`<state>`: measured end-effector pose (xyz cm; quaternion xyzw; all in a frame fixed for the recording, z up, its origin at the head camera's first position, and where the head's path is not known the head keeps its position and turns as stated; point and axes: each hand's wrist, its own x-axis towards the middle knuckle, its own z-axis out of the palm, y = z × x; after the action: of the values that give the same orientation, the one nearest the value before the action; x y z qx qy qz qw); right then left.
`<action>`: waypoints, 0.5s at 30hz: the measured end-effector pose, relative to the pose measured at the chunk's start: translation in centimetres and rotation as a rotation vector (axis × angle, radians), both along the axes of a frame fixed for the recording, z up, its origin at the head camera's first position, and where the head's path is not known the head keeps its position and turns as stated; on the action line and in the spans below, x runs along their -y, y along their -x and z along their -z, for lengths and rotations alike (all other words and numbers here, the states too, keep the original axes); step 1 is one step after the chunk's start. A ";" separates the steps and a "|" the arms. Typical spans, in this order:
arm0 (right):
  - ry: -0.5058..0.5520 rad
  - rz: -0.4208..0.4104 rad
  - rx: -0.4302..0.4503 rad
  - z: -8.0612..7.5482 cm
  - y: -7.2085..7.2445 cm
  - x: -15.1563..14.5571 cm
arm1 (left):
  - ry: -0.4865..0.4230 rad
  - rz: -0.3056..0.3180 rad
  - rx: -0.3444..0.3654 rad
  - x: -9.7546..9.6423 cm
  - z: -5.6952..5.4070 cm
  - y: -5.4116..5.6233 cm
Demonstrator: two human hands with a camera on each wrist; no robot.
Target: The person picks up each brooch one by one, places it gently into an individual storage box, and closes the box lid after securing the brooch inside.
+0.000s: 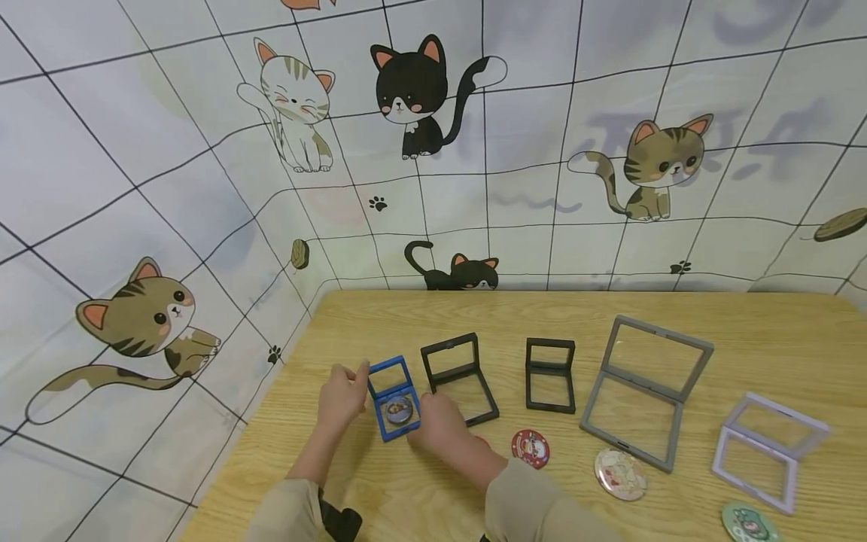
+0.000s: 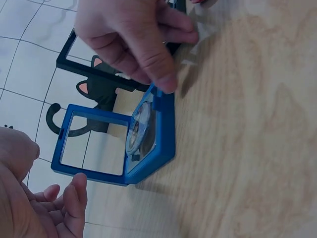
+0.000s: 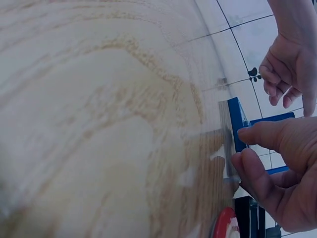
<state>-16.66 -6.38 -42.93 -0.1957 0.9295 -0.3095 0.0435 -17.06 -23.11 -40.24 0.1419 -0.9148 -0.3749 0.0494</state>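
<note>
A small blue hinged display frame [image 1: 396, 433] stands unfolded on the table, its lid raised, with clear film in both halves. Inside its lower half lies a round badge [image 1: 399, 409] with a picture on it; the left wrist view shows this badge [image 2: 140, 130] tilted on the film. My left hand [image 1: 342, 395] is beside the raised lid, fingers loosely bent, a fingertip right at the lid's corner. With thumb and finger my right hand [image 1: 440, 429] holds the frame's front right corner. In the right wrist view its thumb [image 3: 262, 135] presses the blue edge.
To the right stand a black frame [image 1: 488, 395], a smaller black frame [image 1: 571, 388], a large grey frame [image 1: 667, 463] and a lilac frame [image 1: 789, 489], all unfolded. Nearer me lie a red badge [image 1: 530, 449], a cream badge [image 1: 620, 474] and a green badge [image 1: 748, 522]. A cat-patterned cloth [image 1: 528, 188] hangs behind.
</note>
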 end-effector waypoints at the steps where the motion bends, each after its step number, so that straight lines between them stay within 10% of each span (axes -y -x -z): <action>1: 0.001 0.002 0.001 0.0 -0.1 0.0 | -0.017 -0.002 0.014 0.1 -0.1 0.2; 15: -0.039 0.043 -0.061 0.3 -0.2 0.2 | -0.283 -0.024 0.052 -0.1 0.1 1.5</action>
<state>-16.42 -6.57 -43.27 -0.1842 0.9402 -0.2861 0.0122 -18.60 -22.99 -40.36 0.1681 -0.8519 -0.4958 0.0096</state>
